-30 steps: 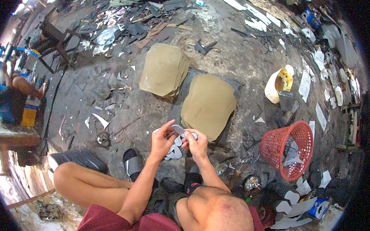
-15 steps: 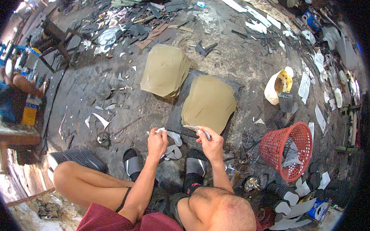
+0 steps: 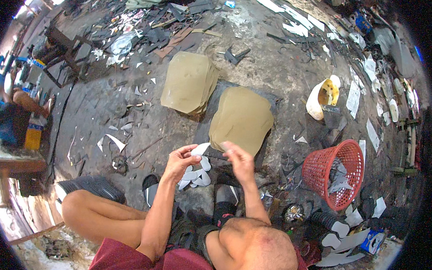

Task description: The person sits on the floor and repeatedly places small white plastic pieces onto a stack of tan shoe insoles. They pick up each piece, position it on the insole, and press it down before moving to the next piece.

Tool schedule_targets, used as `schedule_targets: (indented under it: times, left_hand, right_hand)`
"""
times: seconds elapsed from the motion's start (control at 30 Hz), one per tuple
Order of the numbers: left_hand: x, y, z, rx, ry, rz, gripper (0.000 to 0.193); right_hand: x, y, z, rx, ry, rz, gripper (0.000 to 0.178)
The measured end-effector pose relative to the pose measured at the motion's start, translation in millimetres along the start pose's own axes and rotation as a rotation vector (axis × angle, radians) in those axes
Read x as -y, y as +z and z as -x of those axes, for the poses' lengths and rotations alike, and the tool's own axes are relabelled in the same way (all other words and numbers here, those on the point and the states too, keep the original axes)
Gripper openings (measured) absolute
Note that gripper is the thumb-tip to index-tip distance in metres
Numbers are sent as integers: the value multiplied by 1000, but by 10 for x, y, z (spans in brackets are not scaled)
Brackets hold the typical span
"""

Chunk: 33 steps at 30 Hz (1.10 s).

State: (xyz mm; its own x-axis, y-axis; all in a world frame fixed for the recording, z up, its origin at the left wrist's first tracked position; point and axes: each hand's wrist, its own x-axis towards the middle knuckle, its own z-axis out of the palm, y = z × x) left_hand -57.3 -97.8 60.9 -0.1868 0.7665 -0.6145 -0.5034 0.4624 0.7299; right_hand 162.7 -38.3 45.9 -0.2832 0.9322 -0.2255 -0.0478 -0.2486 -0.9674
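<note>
My left hand (image 3: 180, 163) pinches a white pointed-oval cutout (image 3: 200, 149) between thumb and fingers, its tip toward my right hand. My right hand (image 3: 240, 161) is beside the near edge of a stack of tan sheets (image 3: 243, 118); its fingertips are smeared by motion, and whether they hold anything is unclear. Below and between the hands, several white oval cutouts (image 3: 202, 178) lie in a loose pile on the floor, near my sandalled feet. A second stack of tan sheets (image 3: 188, 81) sits farther off to the left.
A red perforated basket (image 3: 316, 174) with grey scraps leans at the right. Beyond it lies a cut white container (image 3: 316, 102). Scraps litter the dark floor (image 3: 145, 108). A black ribbed stack (image 3: 95, 186) is by my left knee. Another person (image 3: 14, 116) sits at far left.
The white piece in my left hand now stands up and shows more. My right hand no longer shows the curved white piece it held, and its fingers have moved up toward the tan stack.
</note>
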Motion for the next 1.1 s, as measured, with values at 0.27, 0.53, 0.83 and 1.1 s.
schedule_targets:
  times: [0.27, 0.53, 0.83, 1.1]
  left_hand:
    - [224, 175, 71, 121, 139, -267, 49]
    - [164, 99, -259, -58, 104, -76, 32]
    - [264, 855, -929, 130, 642, -905, 31]
    - [405, 699, -972, 73, 1071, -1435, 24]
  right_hand:
    - [-138, 296, -5, -55, 67, -37, 21]
    - [-33, -70, -184, -148, -584, 1032, 45]
    - [1349, -662, -264, -344, -660, 1123, 25]
    - [361, -567, -380, -10, -613, 1264, 33]
